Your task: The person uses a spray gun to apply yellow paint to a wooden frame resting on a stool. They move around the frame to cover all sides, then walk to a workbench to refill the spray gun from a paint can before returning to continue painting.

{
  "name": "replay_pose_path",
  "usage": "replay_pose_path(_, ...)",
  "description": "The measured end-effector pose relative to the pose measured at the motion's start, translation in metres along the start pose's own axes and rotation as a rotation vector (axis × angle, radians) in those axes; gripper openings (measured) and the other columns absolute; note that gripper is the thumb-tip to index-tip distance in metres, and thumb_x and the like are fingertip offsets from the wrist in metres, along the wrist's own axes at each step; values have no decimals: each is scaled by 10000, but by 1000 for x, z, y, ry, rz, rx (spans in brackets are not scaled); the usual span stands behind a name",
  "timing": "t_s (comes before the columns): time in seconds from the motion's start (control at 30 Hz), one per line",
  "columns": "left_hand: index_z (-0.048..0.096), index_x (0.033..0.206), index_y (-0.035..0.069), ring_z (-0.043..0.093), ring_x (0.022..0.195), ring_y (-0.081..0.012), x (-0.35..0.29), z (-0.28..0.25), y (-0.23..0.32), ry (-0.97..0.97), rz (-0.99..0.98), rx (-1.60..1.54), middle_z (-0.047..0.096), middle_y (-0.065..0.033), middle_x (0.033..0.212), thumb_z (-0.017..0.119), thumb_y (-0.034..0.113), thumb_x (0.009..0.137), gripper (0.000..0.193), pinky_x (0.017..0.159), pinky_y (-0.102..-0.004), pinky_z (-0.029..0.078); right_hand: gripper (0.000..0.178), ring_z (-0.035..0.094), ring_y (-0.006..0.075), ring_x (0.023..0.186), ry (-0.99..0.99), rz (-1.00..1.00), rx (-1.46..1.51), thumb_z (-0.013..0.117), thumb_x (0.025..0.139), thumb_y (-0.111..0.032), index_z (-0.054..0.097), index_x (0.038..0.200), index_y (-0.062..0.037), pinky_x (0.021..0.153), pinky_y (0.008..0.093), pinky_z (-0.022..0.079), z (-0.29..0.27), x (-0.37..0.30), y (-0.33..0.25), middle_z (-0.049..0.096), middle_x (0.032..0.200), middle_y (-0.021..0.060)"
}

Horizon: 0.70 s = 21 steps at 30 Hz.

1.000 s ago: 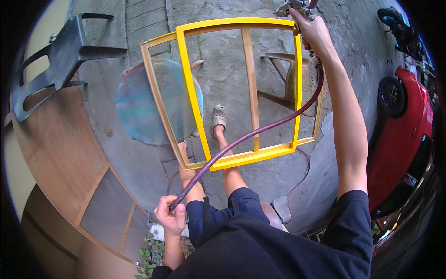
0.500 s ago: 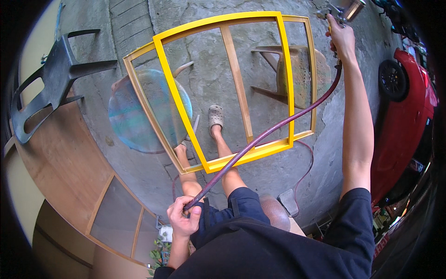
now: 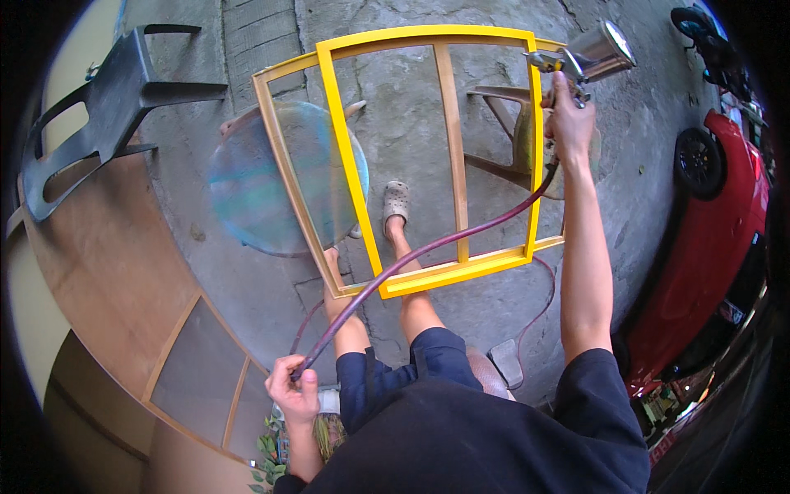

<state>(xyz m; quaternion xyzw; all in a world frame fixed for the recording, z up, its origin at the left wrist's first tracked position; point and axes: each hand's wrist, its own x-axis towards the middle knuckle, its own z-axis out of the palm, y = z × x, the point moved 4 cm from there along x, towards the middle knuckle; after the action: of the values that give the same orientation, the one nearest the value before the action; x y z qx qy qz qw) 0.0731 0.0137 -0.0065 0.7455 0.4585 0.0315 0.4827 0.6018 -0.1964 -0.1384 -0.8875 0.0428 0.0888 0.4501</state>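
Note:
My right hand (image 3: 570,123) is closed around the grip of a spray gun (image 3: 602,53) with a shiny metal cup, over the right edge of a yellow frame (image 3: 428,34). A purple-red hose (image 3: 494,221) runs from the gun's underside across the frame's lower part to my left hand (image 3: 292,395), whose fingers curl round it near my left hip. Behind the yellow frame is a bare wooden frame (image 3: 286,177), jutting out on both sides. Beneath them stand a round, paint-stained seat or tabletop (image 3: 255,189) at left and a stained seat with legs (image 3: 520,144) at right.
On the left a dark grey plastic chair (image 3: 115,103) lies tipped by a brown board (image 3: 107,255). A red car (image 3: 699,272) and a motorcycle (image 3: 712,45) stand at the right. A grey block (image 3: 504,362) sits on the concrete floor near the hose. Leaves (image 3: 267,453) show at lower left.
My right hand has brought the spray gun left and down, from beyond the frame to its right edge. My left hand, still on the hose, has shifted slightly left. The view has shifted a little.

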Motion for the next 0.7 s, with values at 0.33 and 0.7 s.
replay_pose_path(0.33, 573, 960, -26, 455, 661, -85, -26, -79, -49, 182, 26, 52, 525, -38, 846, 620, 290, 951, 320, 577, -231, 353, 356, 466, 95, 372, -269, 10, 48, 637, 980, -387, 678, 928, -37, 335, 264, 330, 111, -101, -57, 637, 669, 62)
replay_pose_path(0.7, 577, 914, -11, 449, 652, -97, -49, -132, -88, 355, -103, 20, 524, -29, 804, 625, 304, 952, 321, 565, -240, 328, 353, 521, 82, 453, -567, -39, 276, 694, 939, -352, 711, 859, -9, 397, 274, 390, 175, -177, -112, 612, 602, 16)
